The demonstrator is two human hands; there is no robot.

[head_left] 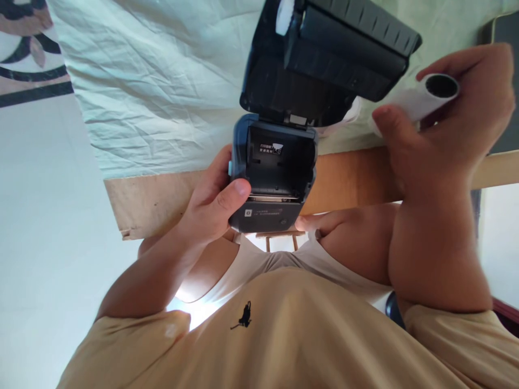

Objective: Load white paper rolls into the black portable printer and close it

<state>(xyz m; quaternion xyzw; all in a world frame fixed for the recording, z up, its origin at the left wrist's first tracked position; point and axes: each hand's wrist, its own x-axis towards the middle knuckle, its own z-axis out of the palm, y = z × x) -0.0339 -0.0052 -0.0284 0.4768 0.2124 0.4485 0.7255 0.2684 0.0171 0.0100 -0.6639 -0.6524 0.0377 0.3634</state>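
Note:
My left hand [214,197] grips a dark portable label printer [275,213] by its left side, thumb over the edge. The printer's lid [308,70] is swung up, so the black roll compartment [271,167] faces me with no roll in it. To the right of the lid, my right hand [458,129] is closed around a white paper roll [417,102]. The roll's hollow end points up and right. It is apart from the printer, and the fingers behind it are partly hidden.
A wrinkled pale green cloth [162,86] covers the table, whose wooden edge [150,200] runs along the front. At the far right lies a dark flat object [505,81]. A white item behind the printer is mostly hidden. My legs are below the table edge.

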